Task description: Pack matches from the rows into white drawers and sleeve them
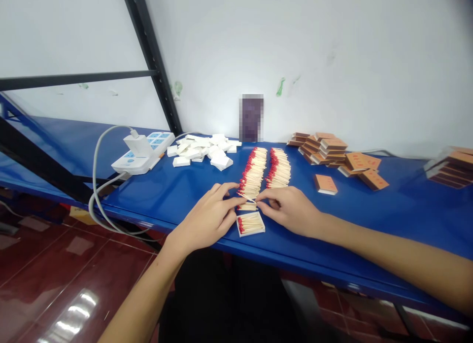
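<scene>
Red-headed matches point(253, 174) lie in a long row on the blue shelf, and a second row of matches point(279, 169) lies to its right. At the near end of the first row, my left hand point(210, 216) has its fingertips closed at the red-head ends of a few matches. My right hand point(291, 211) pinches the plain ends of the same few, which sit slightly askew between both hands. Just below is a white matchbox tray point(251, 234) partly filled with matches, heads to the left. How many matches the fingers hold is hidden.
White empty trays point(201, 148) are heaped at the back left, near a power strip point(142, 153) with a plugged charger and cable. Orange-brown matchbox sleeves point(325, 148) are piled at the back right, with more stacked point(453, 168) at far right. A black shelf post point(153, 52) rises at left.
</scene>
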